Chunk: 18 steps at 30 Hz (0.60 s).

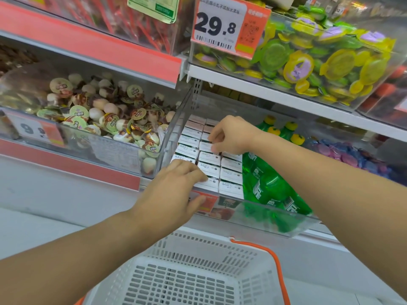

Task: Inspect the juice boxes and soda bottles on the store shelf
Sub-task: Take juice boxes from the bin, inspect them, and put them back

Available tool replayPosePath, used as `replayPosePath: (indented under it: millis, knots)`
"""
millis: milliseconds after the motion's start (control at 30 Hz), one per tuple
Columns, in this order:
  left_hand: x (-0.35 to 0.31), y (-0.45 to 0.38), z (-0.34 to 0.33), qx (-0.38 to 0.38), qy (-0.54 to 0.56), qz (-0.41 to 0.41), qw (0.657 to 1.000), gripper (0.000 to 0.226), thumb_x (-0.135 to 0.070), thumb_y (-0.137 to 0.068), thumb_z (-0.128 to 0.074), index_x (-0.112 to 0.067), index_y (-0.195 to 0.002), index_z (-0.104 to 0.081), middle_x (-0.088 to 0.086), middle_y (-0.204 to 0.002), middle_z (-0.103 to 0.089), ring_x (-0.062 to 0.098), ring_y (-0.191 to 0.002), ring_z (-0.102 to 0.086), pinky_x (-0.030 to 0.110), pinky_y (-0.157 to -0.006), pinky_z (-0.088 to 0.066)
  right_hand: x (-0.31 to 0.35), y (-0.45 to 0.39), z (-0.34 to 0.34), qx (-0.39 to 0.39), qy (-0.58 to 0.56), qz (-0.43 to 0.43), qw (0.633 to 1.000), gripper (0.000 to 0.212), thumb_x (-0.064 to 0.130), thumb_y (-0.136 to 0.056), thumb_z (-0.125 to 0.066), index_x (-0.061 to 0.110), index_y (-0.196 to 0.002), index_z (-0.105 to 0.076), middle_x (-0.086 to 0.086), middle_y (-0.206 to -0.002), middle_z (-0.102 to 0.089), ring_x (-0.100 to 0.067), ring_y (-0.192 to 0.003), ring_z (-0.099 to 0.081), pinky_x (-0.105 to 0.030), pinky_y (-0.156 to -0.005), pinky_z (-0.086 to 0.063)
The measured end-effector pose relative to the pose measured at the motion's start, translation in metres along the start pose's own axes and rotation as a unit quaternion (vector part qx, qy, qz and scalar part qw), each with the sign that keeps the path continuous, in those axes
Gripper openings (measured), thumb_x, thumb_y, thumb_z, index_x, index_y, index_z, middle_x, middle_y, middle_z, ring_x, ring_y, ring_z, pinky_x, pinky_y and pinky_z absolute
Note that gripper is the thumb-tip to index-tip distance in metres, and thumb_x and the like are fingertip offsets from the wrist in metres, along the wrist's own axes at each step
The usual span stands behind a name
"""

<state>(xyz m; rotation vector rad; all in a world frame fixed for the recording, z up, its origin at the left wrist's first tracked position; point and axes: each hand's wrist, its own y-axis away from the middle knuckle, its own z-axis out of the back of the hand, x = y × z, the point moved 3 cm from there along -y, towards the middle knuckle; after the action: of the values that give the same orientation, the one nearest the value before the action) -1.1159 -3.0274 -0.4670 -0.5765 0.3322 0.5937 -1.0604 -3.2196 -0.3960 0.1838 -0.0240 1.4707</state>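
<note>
checking the juice boxes, front row to back

working through the packed juice boxes (209, 166) goes best one carton at a time: lift a single box straight up out of its row so its neighbours stay square, read it, then seat it back flat before taking the next.

the left hand (174, 190) rests over the front edge of the clear shelf bin (275, 213), fingers bent down onto the tops of the front-left cartons and thumb against the bin's front lip beside the orange price tag (207, 203); whether it grips a box or only presses on it cannot be told. the right hand (231, 135) reaches deeper, toward the middle of the bin, fingertips curled and pinching at the top edge of a carton in a middle row.

the cartons fill the left part of the bin in tight rows running from its front edge to the back. the green soda bottles (271, 186) lie just beside them on the right, touching the rightmost row, with more standing behind; neither hand is on them. a white basket (198, 278) sits below the shelf.
</note>
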Motion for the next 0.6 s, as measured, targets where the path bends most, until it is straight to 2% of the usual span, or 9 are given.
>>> replayPosePath:
  millis: [100, 167, 267, 500, 600]
  knots:
    - [0.0, 0.0, 0.0, -0.002, 0.0, -0.001, 1.0, 0.037, -0.035, -0.086, -0.072, -0.023, -0.119, -0.066, -0.007, -0.116, -0.06, 0.016, -0.115, -0.049, 0.033, -0.099, -0.043, -0.009, -0.004, 0.003, -0.048, -0.033, -0.007, 0.998, 0.025, 0.017, -0.089, -0.072, 0.015, -0.114, -0.072, -0.001, -0.109, -0.07, -0.018, -0.102, -0.064, -0.028, -0.091, -0.052]
    - [0.0, 0.0, 0.001, 0.0, -0.001, 0.0, 1.0, 0.037, -0.035, -0.086, -0.072, -0.023, -0.12, -0.065, -0.007, -0.116, -0.06, 0.017, -0.115, -0.048, 0.035, -0.099, -0.044, -0.015, -0.007, 0.002, -0.047, -0.041, -0.007, 0.998, 0.024, 0.018, -0.09, -0.072, 0.016, -0.114, -0.072, 0.0, -0.109, -0.07, -0.016, -0.099, -0.064, -0.03, -0.092, -0.053]
    - [0.0, 0.0, 0.0, 0.003, -0.003, 0.003, 1.0, 0.037, -0.035, -0.087, -0.07, -0.023, -0.122, -0.064, -0.007, -0.118, -0.059, 0.016, -0.116, -0.047, 0.034, -0.099, -0.043, -0.021, -0.014, -0.002, -0.02, -0.058, 0.002, 0.998, 0.023, 0.023, -0.089, -0.074, 0.019, -0.112, -0.072, 0.001, -0.11, -0.07, -0.014, -0.1, -0.064, -0.032, -0.096, -0.052]
    - [0.0, 0.001, 0.0, -0.001, 0.002, 0.005, 1.0, 0.037, -0.035, -0.087, -0.068, -0.024, -0.122, -0.063, -0.007, -0.119, -0.058, 0.015, -0.117, -0.045, 0.031, -0.1, -0.039, -0.022, -0.033, -0.006, 0.054, -0.018, 0.002, 0.998, 0.043, 0.046, -0.087, -0.072, 0.021, -0.121, -0.064, 0.002, -0.109, -0.062, -0.019, -0.102, -0.061, -0.038, -0.097, -0.051]
    - [0.0, 0.0, 0.0, 0.001, 0.003, 0.005, 1.0, 0.036, -0.034, -0.087, -0.068, -0.024, -0.121, -0.063, -0.007, -0.119, -0.058, 0.015, -0.117, -0.046, 0.032, -0.099, -0.039, -0.02, -0.037, -0.003, 0.085, 0.003, -0.001, 0.996, 0.055, 0.051, -0.086, -0.07, 0.02, -0.13, -0.06, 0.004, -0.114, -0.059, -0.016, -0.103, -0.057, -0.031, -0.092, -0.047]
